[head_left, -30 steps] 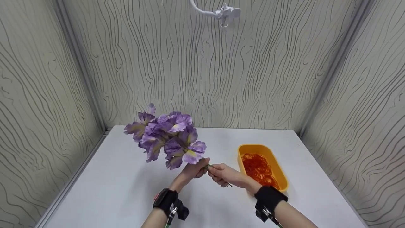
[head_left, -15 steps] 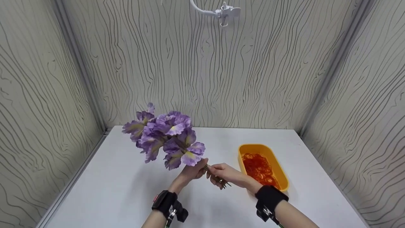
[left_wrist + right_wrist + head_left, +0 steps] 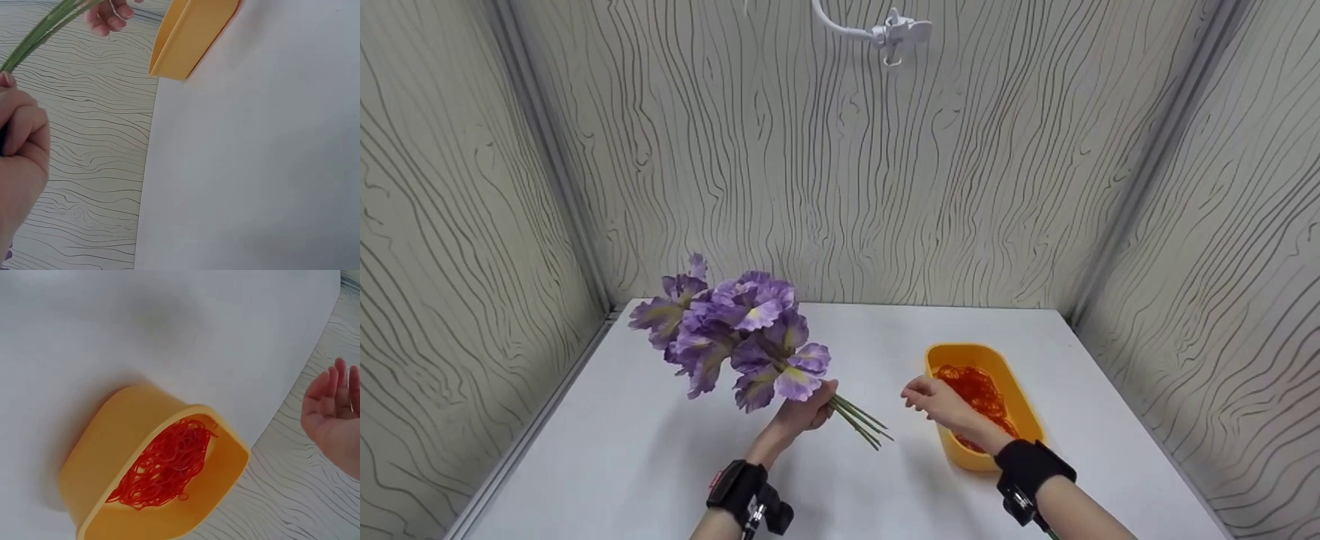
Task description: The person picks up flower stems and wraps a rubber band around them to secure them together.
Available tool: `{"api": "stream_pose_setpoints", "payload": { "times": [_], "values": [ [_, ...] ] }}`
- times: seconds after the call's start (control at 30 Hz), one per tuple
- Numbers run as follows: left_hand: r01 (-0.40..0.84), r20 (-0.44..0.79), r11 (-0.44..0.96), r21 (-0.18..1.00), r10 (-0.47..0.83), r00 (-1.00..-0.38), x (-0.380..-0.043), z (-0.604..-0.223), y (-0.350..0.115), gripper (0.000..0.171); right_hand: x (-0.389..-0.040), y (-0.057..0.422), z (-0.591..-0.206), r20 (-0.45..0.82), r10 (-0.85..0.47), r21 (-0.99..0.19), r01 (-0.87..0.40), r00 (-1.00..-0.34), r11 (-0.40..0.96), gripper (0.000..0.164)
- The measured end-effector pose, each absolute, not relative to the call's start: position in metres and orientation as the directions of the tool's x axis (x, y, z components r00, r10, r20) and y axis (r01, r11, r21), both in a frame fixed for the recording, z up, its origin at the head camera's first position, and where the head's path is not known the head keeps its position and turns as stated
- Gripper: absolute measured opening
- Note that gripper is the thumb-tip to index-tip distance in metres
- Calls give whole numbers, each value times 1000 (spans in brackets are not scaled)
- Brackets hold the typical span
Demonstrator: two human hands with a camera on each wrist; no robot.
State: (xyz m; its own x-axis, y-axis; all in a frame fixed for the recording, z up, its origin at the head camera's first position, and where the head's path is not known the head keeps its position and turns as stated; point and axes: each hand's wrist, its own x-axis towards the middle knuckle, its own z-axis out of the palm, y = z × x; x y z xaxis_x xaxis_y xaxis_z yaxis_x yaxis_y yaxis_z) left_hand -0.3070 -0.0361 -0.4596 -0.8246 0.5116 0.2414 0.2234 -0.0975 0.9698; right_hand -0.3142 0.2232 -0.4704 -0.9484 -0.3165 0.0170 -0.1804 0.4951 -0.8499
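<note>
My left hand (image 3: pixel 805 409) grips a bunch of purple irises (image 3: pixel 750 330) by the stems, just below the blooms. The bare green stems (image 3: pixel 861 421) stick out of the fist toward the lower right; in the left wrist view the stems (image 3: pixel 42 31) rise above the curled fingers. My right hand (image 3: pixel 941 401) is apart from the flowers, with loosely bent fingers and nothing in them. It hovers near the left rim of a yellow-orange tub (image 3: pixel 1021 397). Inside the tub lies a tangle of red rubber bands (image 3: pixel 169 467).
The tub stands on the right half of a white table (image 3: pixel 607 457). Wood-grain patterned panels (image 3: pixel 840 172) enclose the back and sides. A white clamp on a bent arm (image 3: pixel 896 31) hangs at the top of the back panel.
My right hand has let go of the stems and moved right, to the tub. My left hand has shifted slightly left and down with the irises.
</note>
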Motion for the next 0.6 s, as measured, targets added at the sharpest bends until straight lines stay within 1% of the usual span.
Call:
{"api": "stream_pose_setpoints", "payload": {
  "times": [0.1, 0.2, 0.37, 0.47, 0.6],
  "values": [
    [167, 195, -100, 981, 482, -855, -306, -461, -37, 37, -316, 231, -479, 1, -178, -785, -111, -984, 610, 18],
    [143, 171, -94, 985, 460, -871, -304, -461, -37, 32, -319, 240, -485, -22, -86, -687, -48, -996, 725, 15],
    [176, 192, -77, 981, 462, -866, -303, -462, -40, 33, -321, 260, -493, -39, -54, -471, -29, -998, 882, 11],
    [173, 193, -85, 981, 463, -865, -302, -463, -42, 32, -320, 269, -498, -52, -38, -363, -17, -998, 932, 17],
    [171, 188, -80, 982, 455, -870, -302, -462, -44, 32, -320, 276, -500, -72, -25, -288, -3, -997, 958, 30]
  ]
}}
